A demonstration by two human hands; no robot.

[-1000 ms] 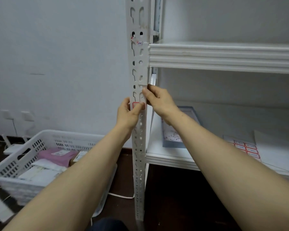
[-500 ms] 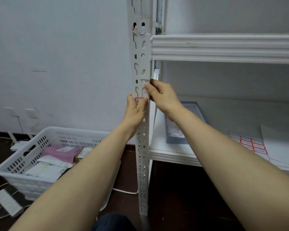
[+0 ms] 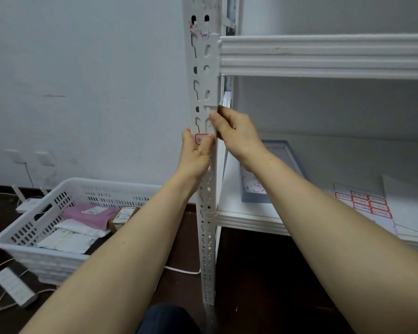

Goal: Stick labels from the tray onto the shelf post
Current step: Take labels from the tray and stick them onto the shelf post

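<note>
A white perforated shelf post [image 3: 204, 75] runs top to bottom through the middle of the head view. A small red-bordered label [image 3: 200, 138] sits on its front face at hand height. My left hand [image 3: 196, 154] wraps the post from the left, thumb pressing the label's lower part. My right hand [image 3: 234, 136] grips the post's right edge just above, thumb on the front face. A grey-blue tray [image 3: 276, 147] lies on the lower shelf behind my right wrist. A sheet of red-bordered labels [image 3: 364, 203] lies further right on that shelf.
An upper shelf beam [image 3: 323, 56] crosses to the right of the post. A white plastic basket [image 3: 58, 218] with packets stands on the dark floor at the left. A power strip [image 3: 15, 286] and cables lie near the basket. White paper [image 3: 408, 201] rests at the shelf's right.
Both hands stay on the post at the label. My left thumb has slid lower on the label, uncovering its top edge. The camera view shifted slightly.
</note>
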